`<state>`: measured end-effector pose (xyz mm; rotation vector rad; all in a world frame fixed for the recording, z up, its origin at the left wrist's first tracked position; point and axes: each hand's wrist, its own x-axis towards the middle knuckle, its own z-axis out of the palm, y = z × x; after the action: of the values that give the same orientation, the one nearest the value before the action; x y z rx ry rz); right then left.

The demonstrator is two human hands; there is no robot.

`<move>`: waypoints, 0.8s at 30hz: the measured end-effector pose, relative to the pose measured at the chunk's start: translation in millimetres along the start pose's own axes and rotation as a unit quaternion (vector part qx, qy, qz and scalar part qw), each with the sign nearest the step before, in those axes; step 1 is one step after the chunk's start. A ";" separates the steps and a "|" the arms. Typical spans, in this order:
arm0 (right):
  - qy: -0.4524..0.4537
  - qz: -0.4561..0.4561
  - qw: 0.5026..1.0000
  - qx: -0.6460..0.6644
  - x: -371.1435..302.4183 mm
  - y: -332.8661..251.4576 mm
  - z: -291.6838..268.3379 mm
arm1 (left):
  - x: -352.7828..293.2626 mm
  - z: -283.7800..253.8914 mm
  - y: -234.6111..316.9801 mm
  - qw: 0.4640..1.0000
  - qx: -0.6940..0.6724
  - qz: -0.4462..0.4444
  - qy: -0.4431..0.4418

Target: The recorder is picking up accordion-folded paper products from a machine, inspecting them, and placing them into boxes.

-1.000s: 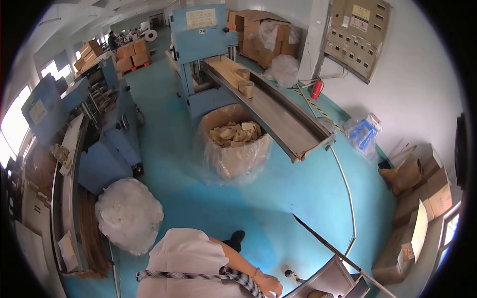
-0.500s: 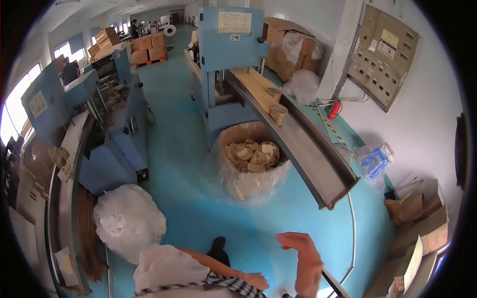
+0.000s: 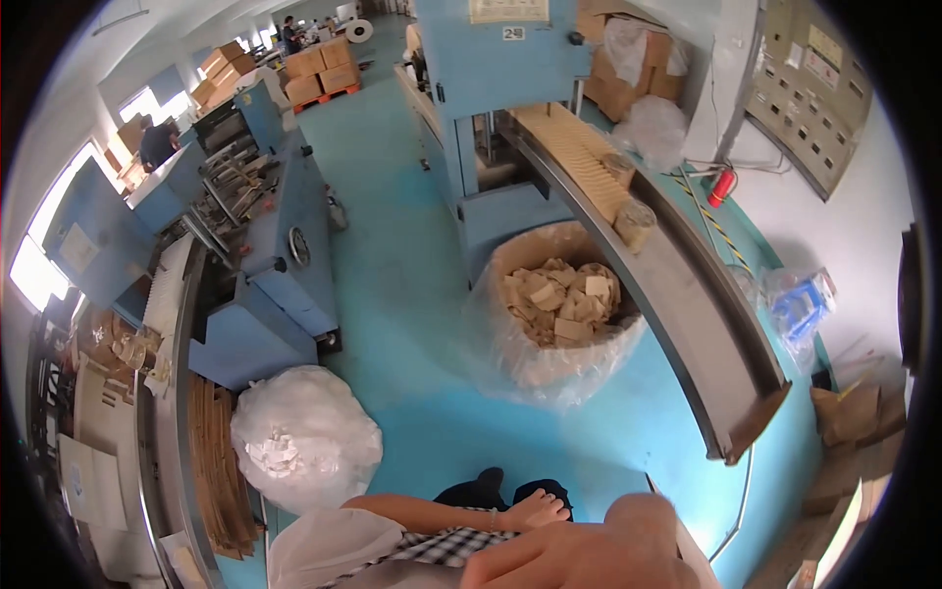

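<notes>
Right hand (image 3: 589, 555) is curled, left hand (image 3: 538, 509) loosely bent; any grasp cannot be told; ahead: blue floor (image 3: 422, 422), bin (image 3: 554, 371), conveyor (image 3: 711, 339)

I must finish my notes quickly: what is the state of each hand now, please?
Left hand: seen from the back; open or closed cannot be told.
Right hand: blurred, partly cut off; cannot be told.

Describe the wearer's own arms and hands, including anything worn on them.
The left hand and right hand are ungloved. The left forearm is bare below a loose white sleeve, with what looks like a thin wristband. Black-and-white checked cloth shows beside it. No right sleeve shows.
</notes>
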<state>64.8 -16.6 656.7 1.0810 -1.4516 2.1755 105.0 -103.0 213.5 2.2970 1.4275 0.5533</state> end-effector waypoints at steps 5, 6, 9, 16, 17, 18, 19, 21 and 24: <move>-0.040 0.056 0.976 -0.204 -44.9 10.1 -33.2 | 17.2 -9.7 -17.3 1.000 0.010 -0.014 -0.010; -0.042 0.068 0.966 -0.248 -63.4 7.8 -38.2 | 23.6 -8.2 -21.7 1.000 0.007 -0.019 -0.018; -0.042 0.102 0.916 -0.385 -110.5 3.2 -63.6 | 50.0 -13.9 -52.4 0.995 -0.020 -0.026 -0.090; -0.064 0.256 0.690 -0.674 -150.3 29.5 -173.4 | 109.8 -72.2 -121.3 0.995 -0.029 -0.074 0.065; -0.060 0.311 0.664 -0.677 -158.3 25.2 -201.1 | 127.9 -90.8 -142.8 0.990 -0.020 -0.081 0.115; -0.052 0.370 0.633 -0.679 -166.1 18.4 -228.6 | 143.1 -104.3 -161.7 0.983 -0.014 -0.081 0.162; -0.008 0.364 0.634 -0.682 -171.6 12.8 -256.9 | 139.4 -116.0 -177.0 0.972 -0.004 -0.096 0.212; 0.066 0.378 0.613 -0.691 -182.6 3.6 -315.1 | 154.7 -124.8 -201.0 0.945 0.005 -0.146 0.293; 0.213 0.361 0.510 -0.751 -227.1 8.3 -402.9 | 220.4 -193.6 -228.5 0.901 0.053 -0.204 0.379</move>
<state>43.6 370.3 404.1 -0.7513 -2.6105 0.4002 -77.5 211.8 290.3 1.8125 2.2550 1.3464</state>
